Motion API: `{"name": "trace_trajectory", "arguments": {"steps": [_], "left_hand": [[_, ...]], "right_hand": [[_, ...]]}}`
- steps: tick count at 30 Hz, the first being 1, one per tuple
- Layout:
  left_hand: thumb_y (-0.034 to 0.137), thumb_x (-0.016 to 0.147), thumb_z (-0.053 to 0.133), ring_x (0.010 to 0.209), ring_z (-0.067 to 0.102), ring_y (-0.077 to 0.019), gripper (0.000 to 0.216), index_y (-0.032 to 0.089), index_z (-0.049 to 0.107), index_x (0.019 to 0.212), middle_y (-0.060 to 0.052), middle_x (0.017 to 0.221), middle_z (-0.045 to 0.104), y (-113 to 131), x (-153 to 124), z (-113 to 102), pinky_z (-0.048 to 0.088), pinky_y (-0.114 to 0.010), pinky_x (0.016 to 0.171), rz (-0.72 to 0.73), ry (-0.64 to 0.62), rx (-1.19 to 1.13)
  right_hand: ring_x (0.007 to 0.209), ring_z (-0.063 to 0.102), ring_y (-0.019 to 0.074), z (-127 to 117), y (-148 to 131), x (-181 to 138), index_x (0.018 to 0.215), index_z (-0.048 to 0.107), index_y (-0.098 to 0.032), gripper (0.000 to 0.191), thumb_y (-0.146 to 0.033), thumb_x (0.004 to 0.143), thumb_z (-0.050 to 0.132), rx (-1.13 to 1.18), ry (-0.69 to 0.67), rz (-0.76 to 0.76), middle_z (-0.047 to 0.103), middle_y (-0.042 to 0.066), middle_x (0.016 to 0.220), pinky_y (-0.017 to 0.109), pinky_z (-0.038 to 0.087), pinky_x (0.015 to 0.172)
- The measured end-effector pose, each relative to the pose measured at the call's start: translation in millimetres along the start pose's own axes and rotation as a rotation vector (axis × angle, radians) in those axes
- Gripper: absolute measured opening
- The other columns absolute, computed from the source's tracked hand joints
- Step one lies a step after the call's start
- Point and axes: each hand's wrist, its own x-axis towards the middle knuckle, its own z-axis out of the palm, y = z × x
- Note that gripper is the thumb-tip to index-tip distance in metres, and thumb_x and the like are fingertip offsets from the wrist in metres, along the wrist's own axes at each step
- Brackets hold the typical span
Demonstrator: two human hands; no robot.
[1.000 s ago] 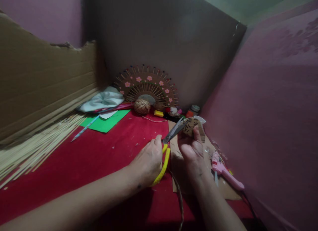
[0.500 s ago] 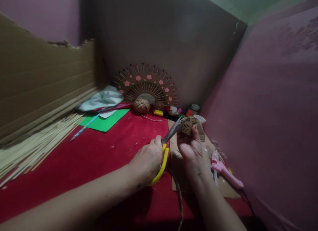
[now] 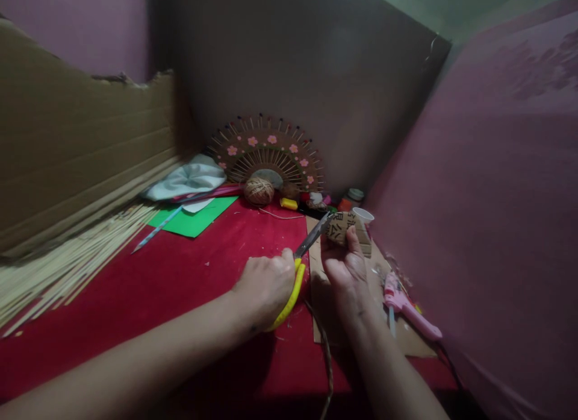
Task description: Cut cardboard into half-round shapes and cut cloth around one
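My left hand (image 3: pixel 266 285) is closed round the yellow handles of a pair of scissors (image 3: pixel 311 242), whose blades point up and to the right. The blades are nearly together, and their tips meet the left edge of a small piece of cardboard (image 3: pixel 341 228) printed with dark characters. My right hand (image 3: pixel 345 263) pinches that piece, thumb on the near face; its other fingers are mostly hidden behind. Beneath the right hand lies a flat cardboard sheet (image 3: pixel 318 314), and a thin cord (image 3: pixel 329 366) runs down between my arms.
A pink glue gun (image 3: pixel 409 308) lies at the right. At the back stand a decorated fan (image 3: pixel 271 146), a ball of twine (image 3: pixel 259 191) and a white cup (image 3: pixel 362 215). Thin sticks (image 3: pixel 76 257), a green sheet (image 3: pixel 198 218) and a pencil (image 3: pixel 158 229) lie on the left of the red cloth (image 3: pixel 180 299).
The scissor blades have closed from partly apart to nearly together at the edge of the cardboard piece. Both hands stay in almost the same place.
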Motion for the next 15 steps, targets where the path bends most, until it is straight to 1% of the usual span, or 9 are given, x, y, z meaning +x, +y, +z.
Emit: {"name": "trace_trajectory", "arguments": {"steps": [4, 8, 12, 15], "left_hand": [[0.014, 0.080, 0.031, 0.067, 0.065, -0.0291, 0.023, 0.012, 0.048, 0.095, -0.013, 0.071, 0.063, -2, 0, -2, 0.048, -0.040, 0.058, 0.013, -0.014, -0.022], [0.019, 0.085, 0.028, 0.069, 0.065, -0.0296, 0.023, 0.013, 0.048, 0.095, -0.012, 0.070, 0.063, -6, 2, -3, 0.047, -0.040, 0.058, -0.016, -0.025, -0.078], [0.021, 0.084, 0.035, 0.068, 0.063, -0.0243, 0.016, 0.016, 0.048, 0.092, -0.010, 0.072, 0.063, -14, 8, -3, 0.044, -0.032, 0.057, -0.055, -0.054, -0.221], [0.023, 0.085, 0.035, 0.068, 0.062, -0.0204, 0.021, 0.016, 0.043, 0.103, -0.008, 0.077, 0.063, -17, 10, -6, 0.042, -0.028, 0.057, -0.071, -0.013, -0.276]], "right_hand": [[0.085, 0.066, 0.0101, -4, 0, 3, 0.093, 0.063, -0.022, 0.016, -0.019, 0.080, 0.055, -0.006, -0.024, -0.042, 0.072, -0.002, 0.084, 0.029, 0.049, 0.088], [0.084, 0.065, 0.0103, -3, 0, 3, 0.089, 0.063, -0.021, 0.013, -0.018, 0.080, 0.055, 0.018, 0.006, -0.040, 0.072, -0.001, 0.080, 0.028, 0.048, 0.089], [0.082, 0.065, 0.0096, -1, -2, 2, 0.086, 0.063, -0.023, 0.011, -0.018, 0.077, 0.059, -0.003, -0.012, -0.060, 0.072, -0.003, 0.079, 0.029, 0.047, 0.090], [0.083, 0.065, 0.0096, -2, -4, 1, 0.088, 0.063, -0.023, 0.014, -0.017, 0.076, 0.060, 0.009, -0.022, -0.066, 0.071, -0.003, 0.081, 0.030, 0.047, 0.090]]}}
